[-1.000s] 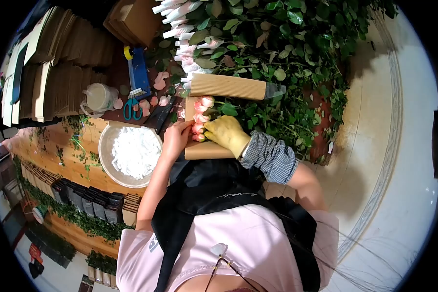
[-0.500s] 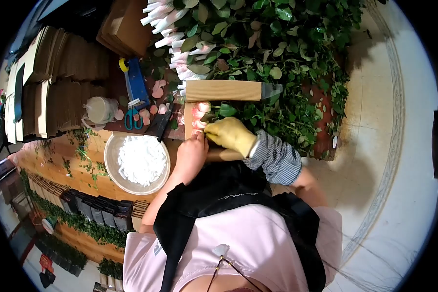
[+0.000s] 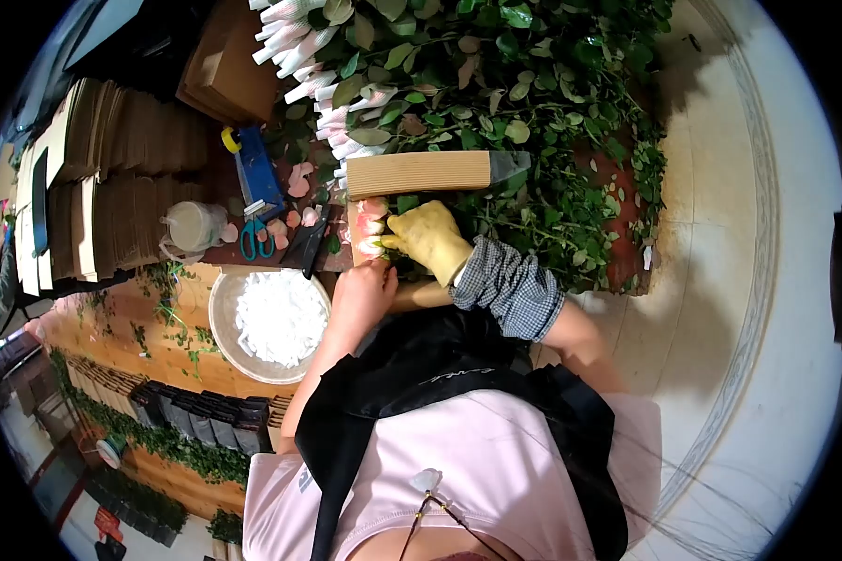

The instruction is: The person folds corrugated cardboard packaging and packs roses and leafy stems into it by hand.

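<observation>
Several pink and cream roses [image 3: 371,217] lie in a row on a cardboard sheet [image 3: 354,245], heads toward the left and leafy stems toward the right. My right hand [image 3: 428,241], in a yellow glove, has its fingertips bent around the rose just below the heads. At the lower end of the row is my bare left hand [image 3: 363,292], its fingers curled together against the lowest rose; what lies between them is hidden. A ribbed cardboard strip [image 3: 419,174] with clear film at its right end lies just above the roses.
Sleeved rose bundles [image 3: 290,37] with dense foliage [image 3: 515,84] cover the table's far side. To the left are teal scissors [image 3: 256,239], a black-bladed tool [image 3: 305,245], a blue tape dispenser [image 3: 258,178], a basket of white pieces [image 3: 217,323], a tub [image 3: 193,227] and stacked cardboard [image 3: 112,122].
My gloved hand has moved slightly left and up along the roses, its fingers more parted. My left hand stays by the lowest rose. The whole view has shifted a little.
</observation>
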A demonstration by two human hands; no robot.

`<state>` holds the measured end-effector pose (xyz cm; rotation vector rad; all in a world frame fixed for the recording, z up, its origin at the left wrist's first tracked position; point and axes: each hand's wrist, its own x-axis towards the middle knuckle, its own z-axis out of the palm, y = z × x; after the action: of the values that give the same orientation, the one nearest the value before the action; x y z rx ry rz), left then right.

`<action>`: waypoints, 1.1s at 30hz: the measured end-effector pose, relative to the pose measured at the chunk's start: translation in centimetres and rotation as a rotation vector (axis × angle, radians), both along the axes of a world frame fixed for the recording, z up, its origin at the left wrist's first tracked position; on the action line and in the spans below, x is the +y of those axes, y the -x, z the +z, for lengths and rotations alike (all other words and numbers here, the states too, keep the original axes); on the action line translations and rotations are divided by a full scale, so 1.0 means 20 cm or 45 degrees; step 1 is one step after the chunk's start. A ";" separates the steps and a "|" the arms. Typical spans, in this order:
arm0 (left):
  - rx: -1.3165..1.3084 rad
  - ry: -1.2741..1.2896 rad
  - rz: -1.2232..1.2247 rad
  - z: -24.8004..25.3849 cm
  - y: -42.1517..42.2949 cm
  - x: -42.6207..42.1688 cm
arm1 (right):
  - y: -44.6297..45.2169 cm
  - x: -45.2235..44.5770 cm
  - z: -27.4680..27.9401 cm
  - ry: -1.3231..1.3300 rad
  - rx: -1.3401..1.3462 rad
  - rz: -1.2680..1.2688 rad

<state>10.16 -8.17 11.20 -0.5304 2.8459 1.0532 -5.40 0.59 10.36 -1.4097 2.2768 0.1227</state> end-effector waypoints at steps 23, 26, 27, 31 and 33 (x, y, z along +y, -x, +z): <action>0.222 -0.311 0.199 -0.45 0.04 -0.13 | -0.01 0.10 -0.04 0.092 0.187 0.137; 0.200 -0.331 0.212 -0.42 0.04 -0.14 | -0.01 0.10 0.00 0.039 0.093 0.081; 0.204 -0.329 0.208 -0.47 0.05 -0.17 | -0.01 0.10 0.00 0.042 0.096 0.079; 0.178 -0.780 0.525 -0.47 0.11 -0.18 | -0.01 0.13 0.01 0.163 0.049 0.056; 0.241 -0.490 0.457 -0.50 0.13 -0.16 | 0.00 0.13 0.07 0.236 -0.102 -0.092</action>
<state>7.64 -11.33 1.13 -0.9676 2.6420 1.7462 -5.30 3.13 11.67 -1.3924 2.3177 -0.1692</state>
